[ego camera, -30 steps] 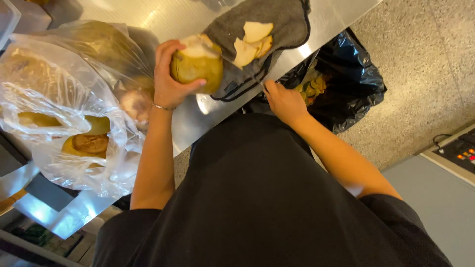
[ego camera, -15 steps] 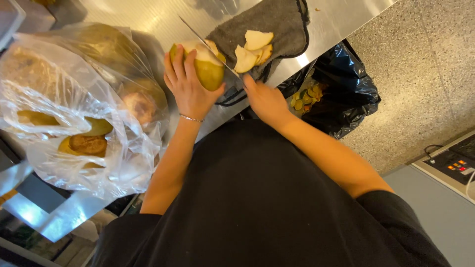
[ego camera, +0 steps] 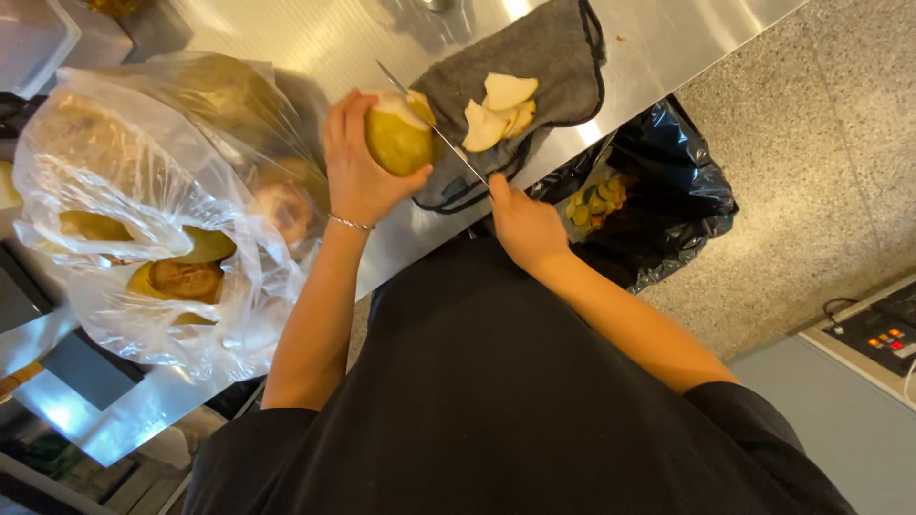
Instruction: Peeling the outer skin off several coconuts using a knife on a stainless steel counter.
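Observation:
My left hand (ego camera: 355, 167) grips a round yellow-green fruit (ego camera: 396, 143) with part of its skin cut away, showing white flesh at the top. My right hand (ego camera: 522, 221) holds a knife (ego camera: 431, 126) by the handle; its long blade lies across the fruit's upper side. Both hands work over the near edge of a steel counter (ego camera: 324, 38). Just beyond the fruit lies a grey cloth (ego camera: 553, 57) with several pale cut pieces (ego camera: 496, 107) on it.
A large clear plastic bag (ego camera: 143, 210) with more yellow-green fruit sits on the counter at left. A black bin bag (ego camera: 668, 205) holding peel scraps hangs below the counter edge at right. A control panel (ego camera: 883, 334) with buttons is at far right.
My right hand came up from the bin bag with the knife, and the blade now rests on the fruit. My left hand keeps hold of the fruit.

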